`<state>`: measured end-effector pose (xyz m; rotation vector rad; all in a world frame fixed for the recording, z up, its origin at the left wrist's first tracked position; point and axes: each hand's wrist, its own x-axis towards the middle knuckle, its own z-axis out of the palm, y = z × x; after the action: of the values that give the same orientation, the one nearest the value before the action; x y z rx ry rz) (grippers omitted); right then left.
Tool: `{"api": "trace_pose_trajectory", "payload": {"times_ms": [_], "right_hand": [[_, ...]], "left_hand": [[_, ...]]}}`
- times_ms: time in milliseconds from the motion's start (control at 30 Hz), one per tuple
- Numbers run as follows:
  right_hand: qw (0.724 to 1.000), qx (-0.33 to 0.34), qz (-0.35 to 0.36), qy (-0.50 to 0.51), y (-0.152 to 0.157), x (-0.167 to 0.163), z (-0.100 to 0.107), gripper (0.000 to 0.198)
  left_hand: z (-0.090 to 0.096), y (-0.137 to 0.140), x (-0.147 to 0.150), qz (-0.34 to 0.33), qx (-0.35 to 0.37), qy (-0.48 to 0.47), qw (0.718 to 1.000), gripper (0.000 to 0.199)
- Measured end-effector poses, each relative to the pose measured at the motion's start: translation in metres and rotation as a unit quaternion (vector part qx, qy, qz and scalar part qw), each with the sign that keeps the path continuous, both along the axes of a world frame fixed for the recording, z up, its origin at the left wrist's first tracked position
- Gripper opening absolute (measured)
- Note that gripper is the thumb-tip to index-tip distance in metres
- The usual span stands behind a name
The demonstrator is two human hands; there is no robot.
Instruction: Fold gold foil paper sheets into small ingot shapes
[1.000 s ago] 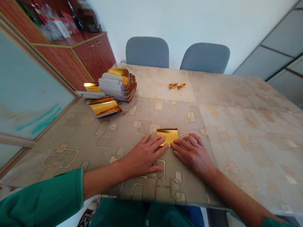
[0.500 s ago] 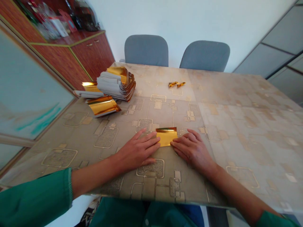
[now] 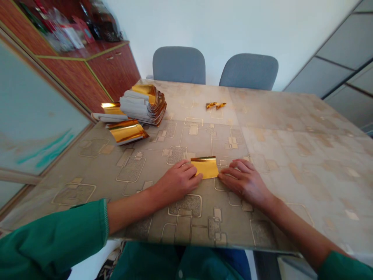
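Note:
A small sheet of gold foil paper (image 3: 206, 168) lies before me, its far edge curled up in a shiny strip. My left hand (image 3: 182, 179) closes on its left side, fingers bent over the edge and thumb at the near corner. At the near right corner, the fingertips of my right hand (image 3: 244, 181) come together on the paper, with the other fingers loosely curled. Farther off to the left stands a thick stack of folded gold foil paper (image 3: 134, 104), white backs showing. A loose gold sheet (image 3: 128, 131) rests in front of it.
Two small twisted gold foil pieces (image 3: 215, 105) lie toward the back of the patterned table (image 3: 175, 217). Two grey chairs (image 3: 179, 65) stand beyond the far edge. A reddish wooden cabinet (image 3: 116, 70) and a framed glass panel (image 3: 43, 116) border the left side.
My left hand has gone from lying flat with fingers stretched to bending round the paper's left edge. My right hand has shifted slightly right, to the near corner.

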<state>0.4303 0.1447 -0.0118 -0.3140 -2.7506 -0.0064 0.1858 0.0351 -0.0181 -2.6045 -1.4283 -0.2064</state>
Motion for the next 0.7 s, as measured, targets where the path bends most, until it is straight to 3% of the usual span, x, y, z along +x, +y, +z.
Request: {"api": "trace_pose_trajectory", "payload": {"times_ms": [167, 333, 533, 700], "right_hand": [[0.997, -0.044, 0.021, -0.053, -0.006, -0.032, 0.002, 0.025], [0.995, -0.022, 0.021, -0.09, -0.002, -0.042, 0.002, 0.019], [0.998, -0.057, 0.005, -0.04, 0.006, -0.039, -0.004, 0.018], [0.996, -0.09, 0.017, 0.006, 0.003, -0.036, -0.01, 0.024]], "left_hand": [[0.005, 0.01, 0.007, 0.029, -0.015, -0.01, 0.999, 0.013], [0.003, 0.013, 0.01, 0.046, 0.002, -0.011, 0.999, 0.013], [-0.001, 0.012, 0.007, 0.071, 0.031, -0.049, 0.996, 0.017], [-0.003, 0.004, 0.003, 0.057, 0.012, -0.099, 0.993, 0.014]]}}
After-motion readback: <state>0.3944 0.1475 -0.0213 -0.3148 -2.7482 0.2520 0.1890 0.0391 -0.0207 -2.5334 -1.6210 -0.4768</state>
